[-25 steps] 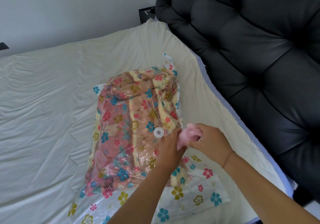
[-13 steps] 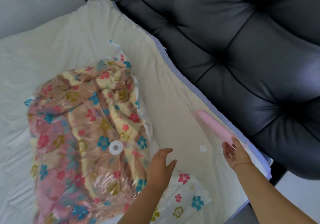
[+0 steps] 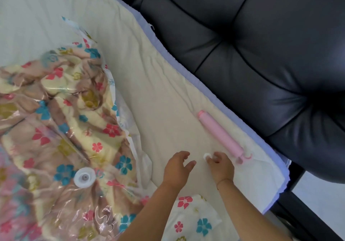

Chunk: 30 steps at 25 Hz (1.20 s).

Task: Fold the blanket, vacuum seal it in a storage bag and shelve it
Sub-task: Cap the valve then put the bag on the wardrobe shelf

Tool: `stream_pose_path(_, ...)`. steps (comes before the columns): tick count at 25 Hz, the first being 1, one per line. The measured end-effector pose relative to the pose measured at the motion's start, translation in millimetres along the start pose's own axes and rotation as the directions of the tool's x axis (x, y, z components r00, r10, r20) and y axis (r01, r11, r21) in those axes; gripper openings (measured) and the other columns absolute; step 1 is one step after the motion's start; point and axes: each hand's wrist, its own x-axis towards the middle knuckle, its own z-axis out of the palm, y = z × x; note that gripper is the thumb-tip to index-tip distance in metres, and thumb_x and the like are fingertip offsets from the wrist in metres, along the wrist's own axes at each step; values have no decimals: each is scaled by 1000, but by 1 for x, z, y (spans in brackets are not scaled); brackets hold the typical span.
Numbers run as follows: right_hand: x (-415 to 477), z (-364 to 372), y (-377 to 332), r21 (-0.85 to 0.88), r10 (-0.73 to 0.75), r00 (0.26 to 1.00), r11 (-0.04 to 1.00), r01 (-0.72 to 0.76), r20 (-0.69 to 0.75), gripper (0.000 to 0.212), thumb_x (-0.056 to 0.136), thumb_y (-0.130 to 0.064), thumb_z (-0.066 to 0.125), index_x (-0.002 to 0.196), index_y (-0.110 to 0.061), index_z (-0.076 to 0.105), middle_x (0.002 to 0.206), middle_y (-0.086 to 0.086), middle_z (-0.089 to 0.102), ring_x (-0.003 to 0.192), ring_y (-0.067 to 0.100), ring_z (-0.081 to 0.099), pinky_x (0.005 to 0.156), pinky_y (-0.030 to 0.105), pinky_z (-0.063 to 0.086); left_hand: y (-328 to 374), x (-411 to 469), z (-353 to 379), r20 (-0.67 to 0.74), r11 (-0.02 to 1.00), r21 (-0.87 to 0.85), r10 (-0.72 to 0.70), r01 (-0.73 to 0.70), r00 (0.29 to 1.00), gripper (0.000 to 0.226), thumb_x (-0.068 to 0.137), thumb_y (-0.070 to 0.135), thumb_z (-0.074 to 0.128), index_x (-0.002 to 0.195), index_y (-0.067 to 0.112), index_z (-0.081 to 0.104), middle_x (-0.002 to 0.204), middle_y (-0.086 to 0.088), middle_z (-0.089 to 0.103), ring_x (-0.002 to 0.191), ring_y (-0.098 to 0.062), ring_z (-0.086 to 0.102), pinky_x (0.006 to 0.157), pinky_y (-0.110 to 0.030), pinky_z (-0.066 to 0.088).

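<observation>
Pink pump (image 3: 221,135) is down, just beyond the right hand (image 3: 221,166), now pinching the white valve cap (image 3: 206,155); left hand (image 3: 176,169) hovers loose, empty. Capping the valve (image 3: 84,177) looks next.

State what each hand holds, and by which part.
The right hand pinches the white cap by its edge with its fingers; the left hand holds nothing.

All I get of the wearer on my feed is two bare forearms, the left forearm (image 3: 149,212) and the right forearm (image 3: 248,209), each ending in a bare hand, the left hand (image 3: 176,168) and the right hand (image 3: 221,166). The only thing worn that I can make out is a thin band (image 3: 224,181) circling the right wrist, its colour too faint to call
</observation>
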Motion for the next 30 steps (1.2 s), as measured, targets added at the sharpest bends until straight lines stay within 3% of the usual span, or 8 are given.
stream_pose_path(2,2,7,4,-63,-74,997,995,72,-36,23,85,-24,67,106,-15,63,89,-1,63,84,18,56,80,28,45,0,10,11,73,995,-75,-64,69,995,43,95,34,55,133,15,52,128,-1,59,113,-15,56,97,-23,40)
stream_pose_path(5,6,11,10,-58,-109,993,993,106,-44,12,84,-20,69,93,-13,65,87,3,66,82,21,60,82,34,50,1,19,27,161,970,-175,-143,171,976,44,100,28,46,140,11,46,140,-4,50,126,-17,48,105,-22,32)
stream_pose_path(9,6,10,15,3,-111,993,994,111,29,19,81,-14,72,96,-15,60,87,-1,62,79,12,58,72,21,44,-2,25,40,212,881,-351,-255,317,943,46,99,28,46,143,14,40,144,-2,45,130,-18,45,112,-33,32)
stream_pose_path(12,3,10,13,15,-97,993,995,96,62,25,80,-13,74,97,-17,57,82,-8,58,77,10,56,69,19,40,-5,27,43,218,856,-384,-279,345,935,46,99,28,45,142,13,42,143,-4,47,129,-20,47,112,-36,34)
stream_pose_path(18,1,11,6,-57,-159,981,985,166,109,18,80,-8,69,81,-14,52,74,-2,55,71,16,52,61,19,40,-2,22,44,223,806,-482,-267,345,937,47,98,29,48,142,13,42,140,-6,49,128,-21,48,111,-38,35)
stream_pose_path(22,-28,15,-6,-46,-345,928,934,354,142,15,86,-1,61,84,-15,58,87,3,61,77,13,58,72,20,51,4,5,30,58,803,-549,-239,231,969,40,90,22,64,128,10,59,125,-4,62,112,-16,59,103,-29,43)
stream_pose_path(26,-71,16,-39,-108,-518,812,822,560,270,30,94,-1,50,119,-14,61,112,-3,58,97,7,56,81,3,39,5,-30,-13,-160,818,-571,-197,72,967,32,85,12,69,116,11,67,107,-2,71,93,-6,64,85,-12,47)
stream_pose_path(30,-122,24,-73,31,-628,670,739,673,396,34,98,-7,48,130,-13,58,118,-10,58,108,5,56,95,8,39,-8,-73,-69,-297,790,-612,-184,-39,937,32,84,0,66,114,12,67,100,5,69,87,4,63,82,-12,51)
